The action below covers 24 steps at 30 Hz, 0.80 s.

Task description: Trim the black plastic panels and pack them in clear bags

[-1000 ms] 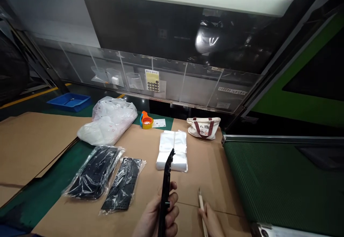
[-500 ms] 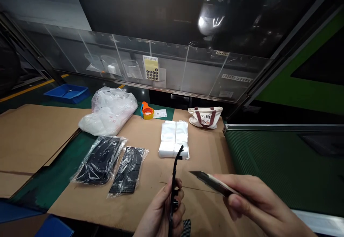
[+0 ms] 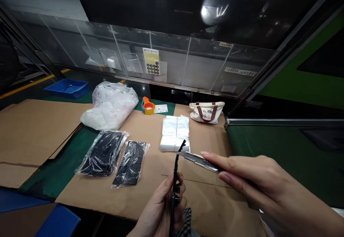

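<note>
My left hand (image 3: 166, 204) is closed around a thin, curved black plastic part (image 3: 176, 167), held upright and edge-on with small tabs along its right side. Between the fingers and thumb of my right hand (image 3: 249, 183) is a utility knife (image 3: 202, 161), its blade pointing left. The blade tip lies at the upper stretch of the black part; whether it touches I cannot tell. Just behind that spot rests a stack of clear plastic bags (image 3: 175, 133). To the left lie two bagged black panels, a wider one (image 3: 103, 154) and a narrower one (image 3: 130, 163).
Brown cardboard (image 3: 209, 201) covers the table. Farther back are a white plastic bag (image 3: 111, 104), a tape dispenser (image 3: 148, 107), a paper label (image 3: 161, 108) and a small canvas bag (image 3: 206, 112). A blue tray (image 3: 67, 88) sits back left. At the right runs a green conveyor belt (image 3: 271, 158).
My right hand has brought the knife left and up, so its blade is now at the upper part of the black piece. The view has tilted slightly down.
</note>
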Each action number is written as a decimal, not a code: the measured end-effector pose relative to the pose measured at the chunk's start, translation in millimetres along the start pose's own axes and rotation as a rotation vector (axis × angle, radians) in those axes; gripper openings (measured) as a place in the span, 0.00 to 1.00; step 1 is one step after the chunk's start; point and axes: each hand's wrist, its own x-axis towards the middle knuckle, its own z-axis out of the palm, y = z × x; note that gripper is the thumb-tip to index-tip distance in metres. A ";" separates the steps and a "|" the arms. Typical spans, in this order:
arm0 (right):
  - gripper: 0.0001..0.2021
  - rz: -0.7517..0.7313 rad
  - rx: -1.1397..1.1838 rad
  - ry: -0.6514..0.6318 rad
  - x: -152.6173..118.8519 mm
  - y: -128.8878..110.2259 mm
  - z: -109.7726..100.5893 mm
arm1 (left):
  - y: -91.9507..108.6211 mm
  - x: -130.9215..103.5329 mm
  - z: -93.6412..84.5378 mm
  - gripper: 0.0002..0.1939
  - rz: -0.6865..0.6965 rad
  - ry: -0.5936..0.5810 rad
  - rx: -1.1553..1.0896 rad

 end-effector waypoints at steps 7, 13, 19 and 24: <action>0.24 -0.025 -0.038 -0.098 -1.1 -5.5 -2.3 | -5.3 8.1 -17.7 0.16 -0.067 -0.108 -0.006; 0.22 -0.049 -0.119 -0.020 -0.8 -6.9 -8.7 | -6.9 3.6 -9.3 0.16 -0.029 -0.037 -0.013; 0.24 -0.022 -0.168 -0.062 -3.3 -7.9 -10.9 | -9.4 2.4 -6.7 0.16 -0.030 0.021 -0.027; 0.25 -0.045 -0.103 -0.137 -2.5 -10.2 -13.8 | -10.4 3.8 -9.2 0.16 -0.063 0.044 -0.041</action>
